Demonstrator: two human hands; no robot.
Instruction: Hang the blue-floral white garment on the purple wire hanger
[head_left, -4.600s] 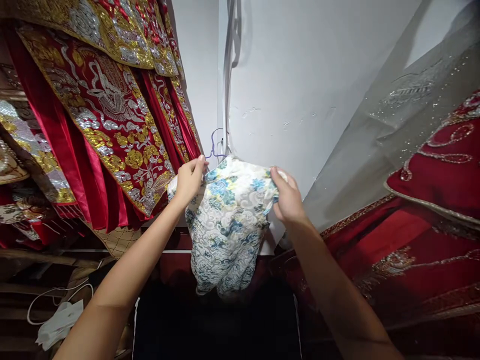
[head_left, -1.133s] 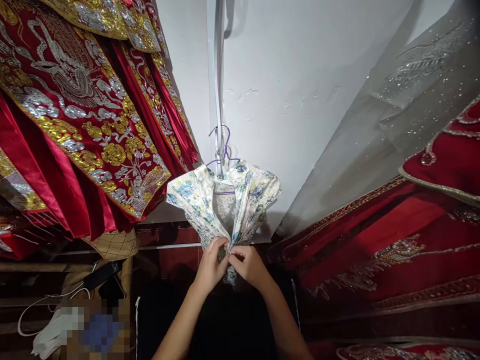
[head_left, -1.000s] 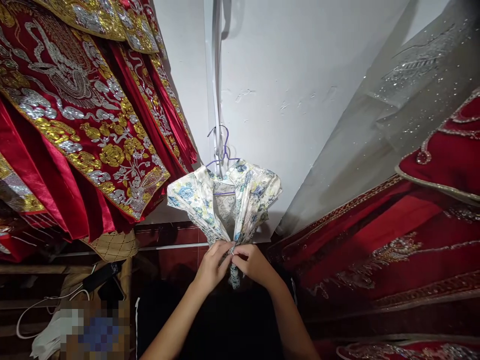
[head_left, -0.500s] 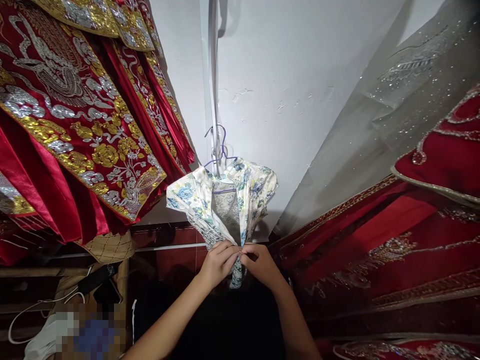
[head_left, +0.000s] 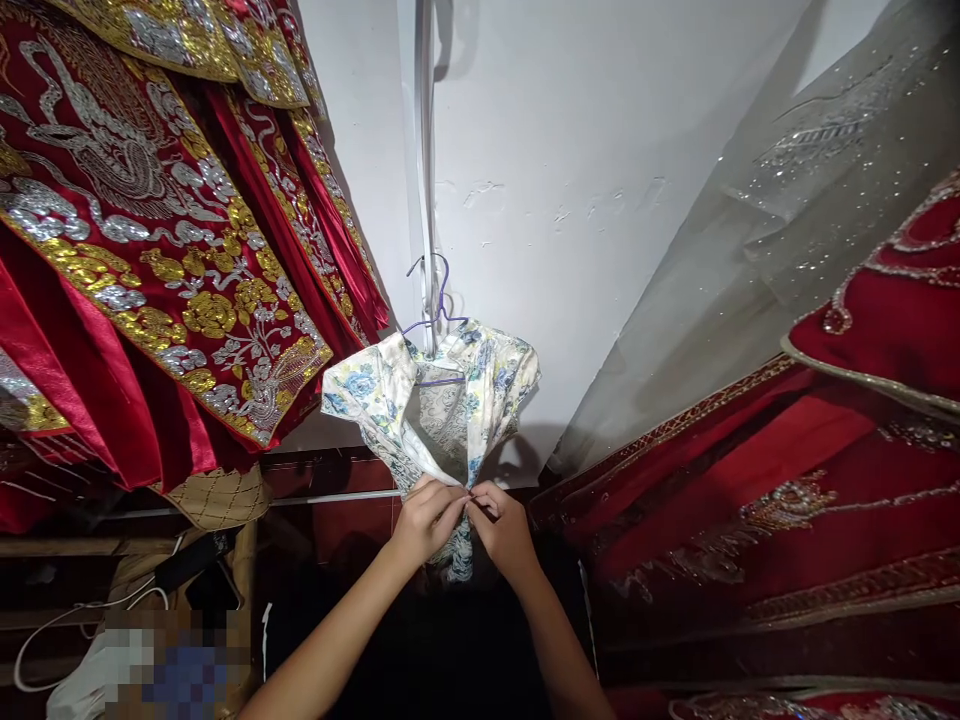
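A short-sleeved white garment with blue and yellow flowers, a floral dress or blouse (head_left: pixel 487 380), hangs on a purple hanger (head_left: pixel 442 300). Its neckline gapes in a V above my hands. My left hand (head_left: pixel 427 515) pinches one front edge, and my right hand (head_left: pixel 501 525) pinches the other; their fingertips meet at the bottom of the V. Any button or fastener between the fingers is too small to make out. Below my hands the lower part of the garment bunches and is partly hidden.
Red gowns with gold and silver embroidery (head_left: pixel 210 270) hang at the left. More beaded red gowns (head_left: pixel 810 470) and a sheer sparkly veil-like fabric (head_left: pixel 720 260) fill the right. A white metal pole (head_left: pixel 425 130) stands against the wall. Lower left, a wooden stand (head_left: pixel 244 560) bears a cable and dark objects.
Both hands and the garment have shifted slightly left. My right hand's fingers have drawn in closer to the left fingertips, and the neckline spreads a little wider.
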